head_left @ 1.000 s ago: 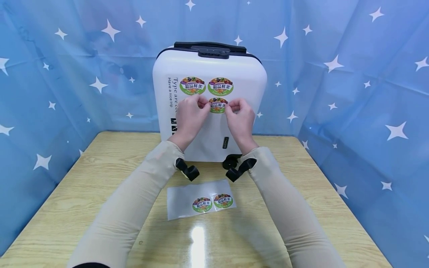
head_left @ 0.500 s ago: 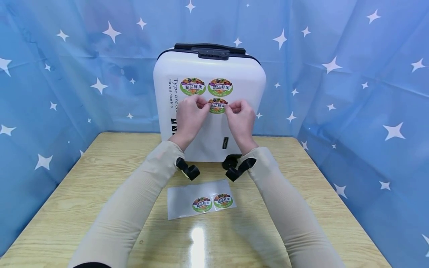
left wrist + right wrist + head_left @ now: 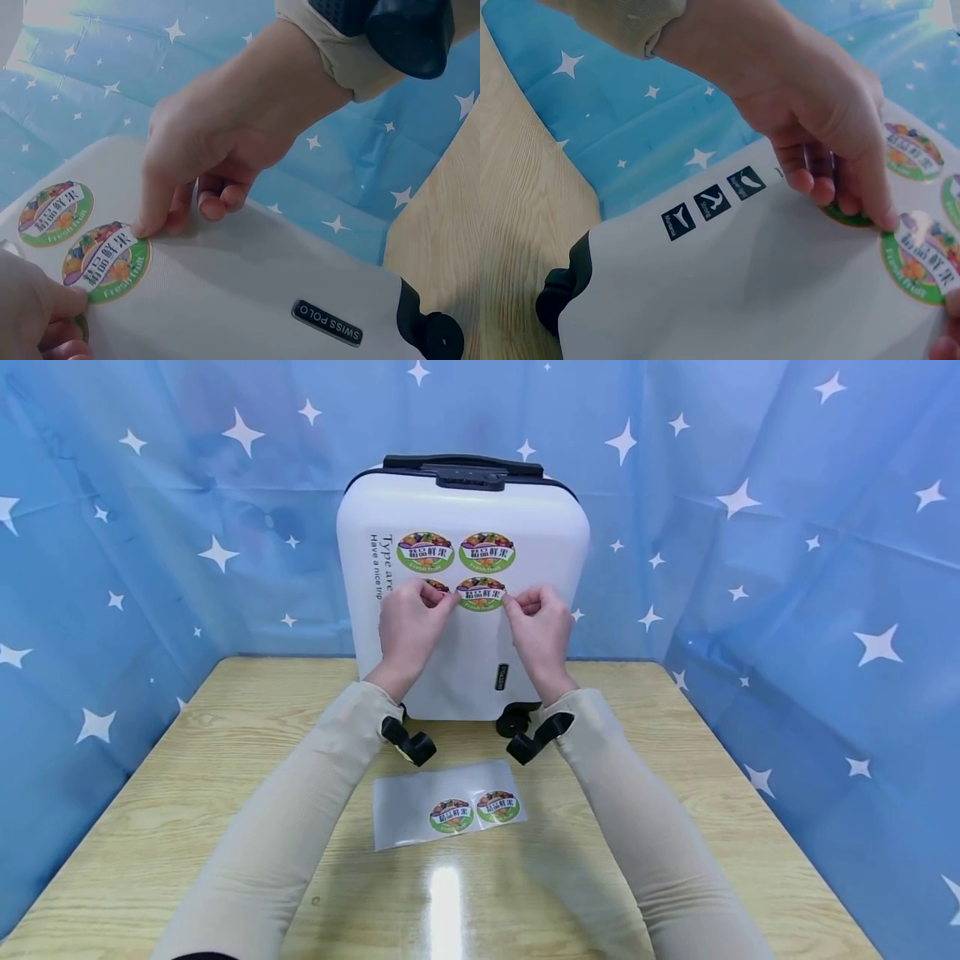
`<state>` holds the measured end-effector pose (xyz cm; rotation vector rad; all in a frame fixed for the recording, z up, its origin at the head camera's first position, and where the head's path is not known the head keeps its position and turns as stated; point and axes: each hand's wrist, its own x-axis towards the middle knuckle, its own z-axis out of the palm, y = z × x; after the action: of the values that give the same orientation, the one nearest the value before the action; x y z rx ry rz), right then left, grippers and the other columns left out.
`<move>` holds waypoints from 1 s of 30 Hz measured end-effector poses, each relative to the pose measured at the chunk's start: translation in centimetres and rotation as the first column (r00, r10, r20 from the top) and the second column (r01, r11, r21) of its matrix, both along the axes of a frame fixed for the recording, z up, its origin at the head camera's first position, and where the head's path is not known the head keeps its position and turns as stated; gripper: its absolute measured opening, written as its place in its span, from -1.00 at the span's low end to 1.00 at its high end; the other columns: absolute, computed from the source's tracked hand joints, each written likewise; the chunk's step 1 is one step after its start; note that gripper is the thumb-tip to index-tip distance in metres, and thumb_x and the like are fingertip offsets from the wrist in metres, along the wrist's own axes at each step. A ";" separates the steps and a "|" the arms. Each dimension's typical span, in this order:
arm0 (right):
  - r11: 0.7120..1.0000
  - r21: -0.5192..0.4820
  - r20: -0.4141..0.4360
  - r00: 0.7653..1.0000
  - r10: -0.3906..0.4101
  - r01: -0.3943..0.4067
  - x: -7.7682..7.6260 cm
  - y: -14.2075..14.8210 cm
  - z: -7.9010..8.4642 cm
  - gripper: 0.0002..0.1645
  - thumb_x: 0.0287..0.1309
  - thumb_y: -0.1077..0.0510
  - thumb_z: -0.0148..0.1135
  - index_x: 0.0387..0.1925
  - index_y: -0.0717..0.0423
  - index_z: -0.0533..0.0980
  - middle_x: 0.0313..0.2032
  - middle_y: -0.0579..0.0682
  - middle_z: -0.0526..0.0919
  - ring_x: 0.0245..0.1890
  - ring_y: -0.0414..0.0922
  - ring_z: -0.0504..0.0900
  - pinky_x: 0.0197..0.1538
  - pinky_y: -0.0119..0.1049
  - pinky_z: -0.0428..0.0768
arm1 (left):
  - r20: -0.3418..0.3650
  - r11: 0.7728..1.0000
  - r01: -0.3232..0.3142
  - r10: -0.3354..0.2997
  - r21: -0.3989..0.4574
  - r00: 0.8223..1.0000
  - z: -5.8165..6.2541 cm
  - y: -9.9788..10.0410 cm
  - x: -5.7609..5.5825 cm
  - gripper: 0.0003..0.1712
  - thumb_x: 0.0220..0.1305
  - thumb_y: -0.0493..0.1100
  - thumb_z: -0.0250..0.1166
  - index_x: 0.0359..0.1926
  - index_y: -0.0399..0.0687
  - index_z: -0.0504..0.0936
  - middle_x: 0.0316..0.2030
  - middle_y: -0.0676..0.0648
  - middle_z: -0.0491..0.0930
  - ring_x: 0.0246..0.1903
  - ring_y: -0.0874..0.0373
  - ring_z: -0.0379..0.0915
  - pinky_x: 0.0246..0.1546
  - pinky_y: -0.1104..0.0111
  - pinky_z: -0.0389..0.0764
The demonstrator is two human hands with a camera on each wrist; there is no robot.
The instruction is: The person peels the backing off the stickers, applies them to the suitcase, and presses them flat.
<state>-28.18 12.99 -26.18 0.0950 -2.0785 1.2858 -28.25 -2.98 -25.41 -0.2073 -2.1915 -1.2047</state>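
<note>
A white suitcase [image 3: 461,681] stands upright on the table, its black handle on top. Both hands are at an oval fruit sticker [image 3: 481,595] on its front. My left hand [image 3: 411,628] has its thumb tip at the sticker's left edge, the other fingers curled. At the right edge, my right hand [image 3: 542,628] pinches with thumb and finger; in the left wrist view that thumb [image 3: 142,217] meets the rim. Two matching stickers, a left one [image 3: 425,552] and a right one [image 3: 487,552], sit in a row above. Another sticker [image 3: 849,217] is mostly covered by my left hand.
On the wooden table [image 3: 285,793] in front of the suitcase lies a backing sheet [image 3: 408,810] bearing two more stickers [image 3: 452,817]. A blue star-patterned curtain [image 3: 247,527] stands behind and on both sides. One black suitcase wheel [image 3: 513,720] shows low down.
My left hand has shifted slightly left, showing more of the sticker and the edge of the one behind that hand. The right hand stays at its edge. The head view has shifted a little.
</note>
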 end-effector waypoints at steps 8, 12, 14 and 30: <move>1.000 -0.005 -0.023 1.000 0.010 -0.010 -0.2 -0.1 -0.3 -0.75 0.13 0.07 0.27 -0.46 0.19 0.50 -0.52 0.01 0.54 -0.59 -0.12 0.47 -0.53 -0.35 0.42 | -0.013 1.000 -0.022 0.022 -0.008 1.000 -0.3 -0.4 0.0 -0.70 0.13 0.02 0.34 -0.46 -0.14 0.58 -0.50 -0.02 0.57 -0.51 0.20 0.45 -0.50 0.42 0.46; 1.000 -0.007 -0.021 1.000 0.009 -0.009 -0.2 -0.1 -0.3 -0.75 0.13 0.08 0.27 -0.47 0.19 0.50 -0.53 0.01 0.54 -0.62 -0.12 0.47 -0.54 -0.35 0.42 | -0.017 1.000 -0.031 0.031 -0.004 0.999 -0.4 -0.5 0.0 -0.70 0.14 0.01 0.34 -0.45 -0.15 0.57 -0.50 -0.03 0.56 -0.50 0.19 0.45 -0.49 0.42 0.47; 1.000 -0.004 -0.020 1.000 0.008 -0.009 -0.2 -0.1 -0.4 -0.76 0.13 0.09 0.27 -0.47 0.19 0.50 -0.53 0.01 0.54 -0.63 -0.12 0.47 -0.55 -0.35 0.43 | -0.024 1.000 -0.031 0.031 0.002 0.999 -0.5 -0.6 0.1 -0.70 0.14 0.00 0.34 -0.46 -0.16 0.57 -0.51 -0.04 0.57 -0.51 0.18 0.46 -0.49 0.40 0.47; 0.998 -0.035 0.031 0.998 0.046 -0.045 0.4 -0.8 0.3 -0.72 0.14 0.02 0.26 -0.41 0.18 0.51 -0.50 0.00 0.55 -0.68 -0.12 0.49 -0.58 -0.36 0.50 | -0.104 0.999 0.013 -0.017 -0.043 0.994 0.8 1.0 0.2 -0.73 0.15 -0.02 0.33 -0.48 -0.14 0.61 -0.54 -0.01 0.58 -0.54 0.23 0.44 -0.51 0.45 0.43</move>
<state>-27.82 12.21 -25.87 0.1084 -2.0915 1.3580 -28.02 -1.98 -24.65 -0.2981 -2.1289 -1.1310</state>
